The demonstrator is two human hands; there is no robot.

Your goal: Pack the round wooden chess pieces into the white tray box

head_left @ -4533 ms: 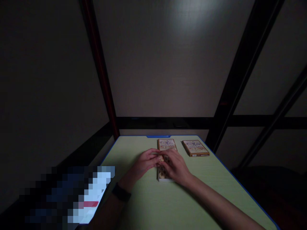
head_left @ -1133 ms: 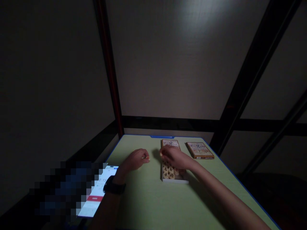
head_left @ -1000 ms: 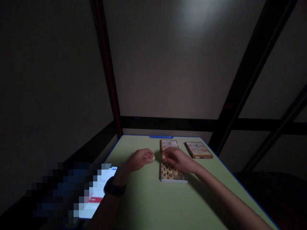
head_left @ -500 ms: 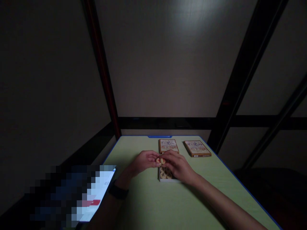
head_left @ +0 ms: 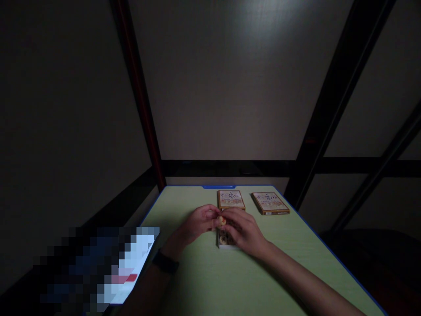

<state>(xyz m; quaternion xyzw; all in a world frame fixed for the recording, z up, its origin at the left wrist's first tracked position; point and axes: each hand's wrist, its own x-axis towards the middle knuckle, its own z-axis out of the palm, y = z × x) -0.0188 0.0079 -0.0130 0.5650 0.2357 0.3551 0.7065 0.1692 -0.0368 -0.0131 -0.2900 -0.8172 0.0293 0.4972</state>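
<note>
Cream round flat disc [head_left: 221, 220] pinched between curled fingertips of left hand [head_left: 197, 226] and right hand [head_left: 244, 231], above shallow white rectangular tray [head_left: 226, 248].

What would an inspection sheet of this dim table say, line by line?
Surface: green table with a blue edge, dimly lit.
Job's things: open box of round pieces, partly under the right hand; one round piece held above it.
Clutter: printed box and second printed box near the far edge; lit screen at the left edge.
Hands: left hand and right hand meet fingertip to fingertip on the round piece; dark band on the left wrist.
Cables: nothing seen.
Surroundings: dark frame bars, pale wall.
</note>
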